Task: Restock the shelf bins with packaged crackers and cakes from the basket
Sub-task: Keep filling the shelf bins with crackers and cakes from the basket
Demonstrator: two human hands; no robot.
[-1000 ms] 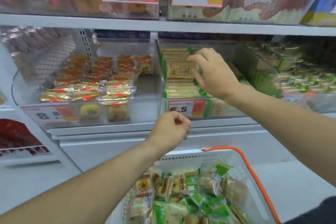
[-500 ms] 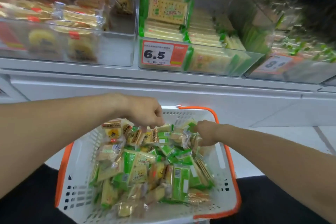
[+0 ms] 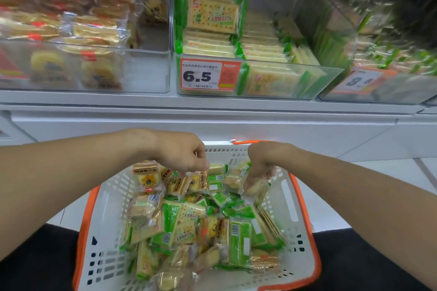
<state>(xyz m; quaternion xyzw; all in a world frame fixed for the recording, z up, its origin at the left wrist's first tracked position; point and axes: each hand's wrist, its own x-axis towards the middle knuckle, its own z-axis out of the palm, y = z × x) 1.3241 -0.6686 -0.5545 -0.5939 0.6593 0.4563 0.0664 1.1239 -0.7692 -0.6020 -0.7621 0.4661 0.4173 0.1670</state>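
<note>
Your left hand (image 3: pixel 183 152) pinches a yellow cake packet (image 3: pixel 198 181) at basket (image 3: pixel 111 198) top | your right hand (image 3: pixel 260 163) grips a clear-wrapped cake (image 3: pixel 254 186) near the far rim | mixed green cracker packs (image 3: pixel 189 222) piled beneath | cracker bin (image 3: pixel 272 82) tagged 6.5 (image 3: pixel 201 77) above, cake bin (image 3: pixel 146 73) left of it.

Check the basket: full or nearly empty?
Fairly full: the basket holds a heap of cracker and cake packets hiding its floor.

Shop aisle, clear shelf bins (image 3: pixel 260 78) of packaged snacks, price tag (image 3: pixel 210 75), probably a supermarket
</note>
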